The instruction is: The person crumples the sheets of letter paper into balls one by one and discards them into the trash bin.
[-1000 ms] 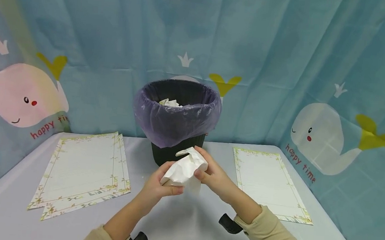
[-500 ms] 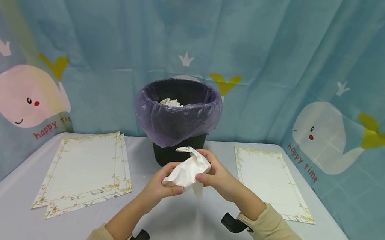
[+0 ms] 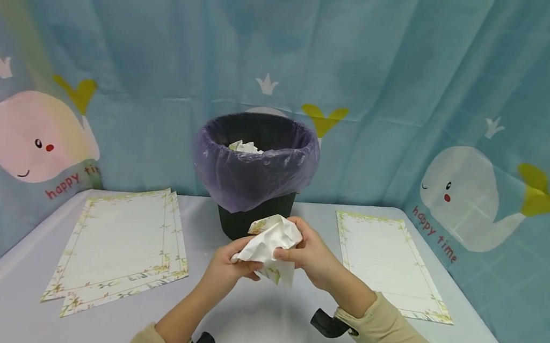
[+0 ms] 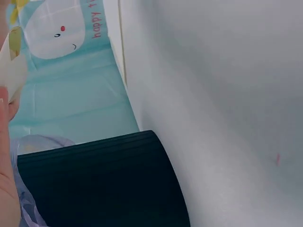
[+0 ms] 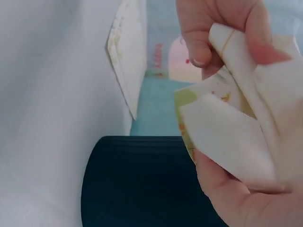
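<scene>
Fingers of my left hand [image 3: 230, 262] and right hand [image 3: 313, 255] grasp a crumpled paper [image 3: 273, 241] from both sides, above the smooth pale table [image 3: 252, 331], in front of the bin [image 3: 237, 225]. Paper: creased, edges loose, floral border showing. Bin: dark, ribbed, tapered; its purple liner [image 3: 255, 178] thin, glossy, wrinkled. Flat sheets [image 3: 119, 234] lie to either side.

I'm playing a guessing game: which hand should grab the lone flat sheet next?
Probably the right hand: it's nearer the lone flat sheet. The left hand is farther away; both hold crumpled paper.
</scene>
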`<state>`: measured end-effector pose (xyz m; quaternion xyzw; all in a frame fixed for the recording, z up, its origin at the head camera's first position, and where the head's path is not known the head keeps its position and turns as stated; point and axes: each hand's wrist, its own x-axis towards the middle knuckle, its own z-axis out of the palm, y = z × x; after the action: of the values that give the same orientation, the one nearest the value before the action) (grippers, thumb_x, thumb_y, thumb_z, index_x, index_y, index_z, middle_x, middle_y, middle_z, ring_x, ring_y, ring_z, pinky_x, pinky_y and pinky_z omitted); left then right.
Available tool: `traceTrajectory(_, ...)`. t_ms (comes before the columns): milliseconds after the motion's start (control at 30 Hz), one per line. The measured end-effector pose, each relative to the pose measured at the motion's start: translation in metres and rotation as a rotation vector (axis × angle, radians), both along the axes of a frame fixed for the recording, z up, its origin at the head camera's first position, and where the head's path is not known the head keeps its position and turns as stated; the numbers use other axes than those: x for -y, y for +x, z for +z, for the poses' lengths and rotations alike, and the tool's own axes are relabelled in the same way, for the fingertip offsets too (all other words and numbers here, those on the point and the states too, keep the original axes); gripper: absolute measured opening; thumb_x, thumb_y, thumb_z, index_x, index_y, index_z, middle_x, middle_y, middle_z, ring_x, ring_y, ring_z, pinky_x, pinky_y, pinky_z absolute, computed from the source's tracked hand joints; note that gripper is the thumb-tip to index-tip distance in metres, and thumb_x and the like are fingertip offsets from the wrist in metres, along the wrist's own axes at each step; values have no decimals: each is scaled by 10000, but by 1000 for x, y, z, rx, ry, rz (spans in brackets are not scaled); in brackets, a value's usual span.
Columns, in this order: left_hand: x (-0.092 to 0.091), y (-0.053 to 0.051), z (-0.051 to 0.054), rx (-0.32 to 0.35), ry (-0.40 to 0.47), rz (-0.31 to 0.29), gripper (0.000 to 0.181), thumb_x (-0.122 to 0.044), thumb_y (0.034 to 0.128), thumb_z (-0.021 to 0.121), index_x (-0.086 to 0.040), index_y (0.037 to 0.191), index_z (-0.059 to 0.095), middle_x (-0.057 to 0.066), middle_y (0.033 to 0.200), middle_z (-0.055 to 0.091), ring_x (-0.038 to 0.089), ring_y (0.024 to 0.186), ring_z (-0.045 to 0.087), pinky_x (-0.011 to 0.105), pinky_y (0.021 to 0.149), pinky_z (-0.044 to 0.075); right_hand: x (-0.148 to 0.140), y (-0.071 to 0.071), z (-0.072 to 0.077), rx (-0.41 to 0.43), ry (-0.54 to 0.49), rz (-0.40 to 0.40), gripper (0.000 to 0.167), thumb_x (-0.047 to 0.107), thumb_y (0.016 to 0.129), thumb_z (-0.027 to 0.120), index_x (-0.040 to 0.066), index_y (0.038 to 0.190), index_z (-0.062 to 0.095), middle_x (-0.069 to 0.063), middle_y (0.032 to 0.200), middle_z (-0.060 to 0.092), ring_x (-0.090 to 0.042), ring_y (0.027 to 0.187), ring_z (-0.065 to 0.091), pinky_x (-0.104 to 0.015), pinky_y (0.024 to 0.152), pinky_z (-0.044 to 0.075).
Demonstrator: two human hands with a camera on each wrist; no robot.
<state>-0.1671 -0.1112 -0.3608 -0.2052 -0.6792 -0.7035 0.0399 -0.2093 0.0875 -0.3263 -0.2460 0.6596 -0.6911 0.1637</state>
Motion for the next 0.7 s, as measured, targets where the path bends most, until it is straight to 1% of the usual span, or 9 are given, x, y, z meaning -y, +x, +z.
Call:
traceTrajectory(100,-4,-2,3,44,-18,37,431,81,831,680,152,1231,537,284,1125,594,202,829,635,331,644,571,1,2,0,-2,3,-64,516,-6,831,726,-78,1218,393,-14,1022,601,-168,884,614,-348,672,524)
traceTrajectory(233,-5,-4,8,99,-72,69,429,69,823,700,108,1227,562,253,1144,595,228,851,616,333,654,563,1,3,0,6,2,-109,456,-67,832,695,-75,1185,406,-42,1050,587,-181,910,609,-363,678,532)
traceTrajectory(300,-3,-6,10,118,-115,55,511,33,822,728,74,1288,520,225,1184,585,226,871,601,330,665,552,-1,2,-1,7,11,-101,460,-70,833,690,-70,1199,411,-66,1065,581,-190,922,608,-367,688,536)
traceTrajectory(367,0,-6,13,121,-175,-4,631,-27,836,745,15,1387,439,216,1258,547,234,930,588,323,712,541,-4,2,0,4,27,-73,476,-62,835,689,-67,1220,408,-81,1064,578,-197,920,612,-367,691,537)
traceTrajectory(433,5,-5,15,108,-227,-101,767,-91,863,740,-52,1493,303,222,1380,457,258,1025,564,316,772,527,-9,1,1,5,41,-30,501,-52,837,689,-71,1243,395,-84,1050,582,-201,905,621,-364,689,540)
traceTrajectory(500,10,-4,17,96,-254,-206,830,-148,904,705,-108,1549,184,226,1482,330,291,1118,522,300,837,506,-13,-1,2,7,50,18,518,-34,841,692,-73,1257,387,-71,1034,591,-197,893,629,-361,680,542)
traceTrajectory(567,12,-4,18,82,-256,-274,858,-171,928,677,-130,1568,108,226,1542,212,311,1183,477,279,880,485,-16,-3,2,12,51,60,527,-13,843,700,-81,1254,377,-53,1021,602,-190,880,637,-355,673,544)
traceTrajectory(633,13,-4,18,68,-242,-296,868,-166,931,673,-141,1572,89,239,1548,181,320,1190,466,269,886,481,-20,-4,3,20,49,100,540,14,844,709,-84,1254,373,-41,1014,612,-182,873,640,-347,665,545)
traceTrajectory(700,12,-4,18,49,-238,-283,863,-154,923,681,-139,1571,111,254,1526,225,315,1163,478,268,871,489,-22,-5,4,38,49,131,554,48,846,718,-74,1265,376,-34,1011,617,-176,875,640,-345,658,547)
